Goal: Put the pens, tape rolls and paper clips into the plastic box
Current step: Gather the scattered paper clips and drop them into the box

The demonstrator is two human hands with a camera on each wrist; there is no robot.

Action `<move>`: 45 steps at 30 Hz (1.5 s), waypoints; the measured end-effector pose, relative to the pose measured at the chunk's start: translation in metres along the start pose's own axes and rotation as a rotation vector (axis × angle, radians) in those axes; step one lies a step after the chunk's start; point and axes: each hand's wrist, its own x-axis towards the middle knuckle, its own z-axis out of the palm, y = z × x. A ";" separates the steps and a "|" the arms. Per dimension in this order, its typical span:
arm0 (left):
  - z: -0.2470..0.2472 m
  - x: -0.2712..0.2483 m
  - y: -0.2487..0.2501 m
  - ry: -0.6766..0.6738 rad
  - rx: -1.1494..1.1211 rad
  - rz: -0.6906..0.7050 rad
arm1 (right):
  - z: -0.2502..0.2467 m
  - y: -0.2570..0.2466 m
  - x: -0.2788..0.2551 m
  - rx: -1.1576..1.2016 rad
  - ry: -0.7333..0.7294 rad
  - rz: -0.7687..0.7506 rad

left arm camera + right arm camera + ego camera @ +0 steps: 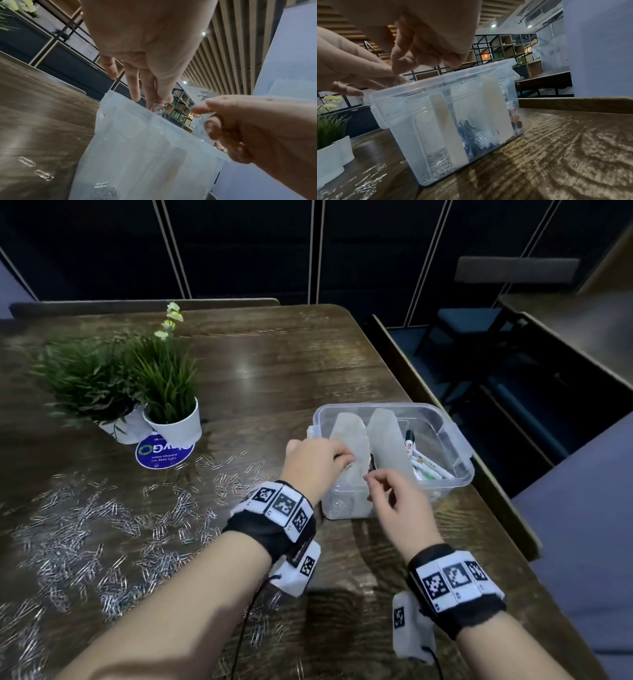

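A clear plastic box (459,440) with upright dividers stands on the wooden table. Pens (424,463) lie in its right compartment, and more pens (471,135) fill the middle one. Paper clips (439,162) cover the floor of the left compartment. My left hand (346,455) hovers over that compartment, fingers pointing down and pinching a few glinting paper clips (158,108). My right hand (371,475) hangs over the box's near rim with curled fingers; I see nothing between them. Many loose paper clips (102,525) are scattered over the table to the left. No tape roll shows.
Two white pots of green plants (174,426) stand at the back left, beside a round blue sticker (164,453). The table's right edge (507,508) runs just past the box, with a bench (582,542) below it.
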 end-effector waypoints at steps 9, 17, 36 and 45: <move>0.003 -0.011 -0.046 0.161 -0.260 0.020 | 0.017 -0.010 -0.011 0.134 -0.174 -0.016; 0.001 -0.060 -0.163 -0.056 -0.021 -0.486 | 0.100 -0.025 -0.002 0.014 -0.568 0.028; 0.028 -0.039 -0.223 -0.166 0.101 -0.430 | 0.209 0.006 0.091 -0.466 -0.736 0.065; 0.034 -0.035 -0.228 -0.106 0.035 -0.489 | 0.205 0.010 0.068 -0.342 -0.631 0.064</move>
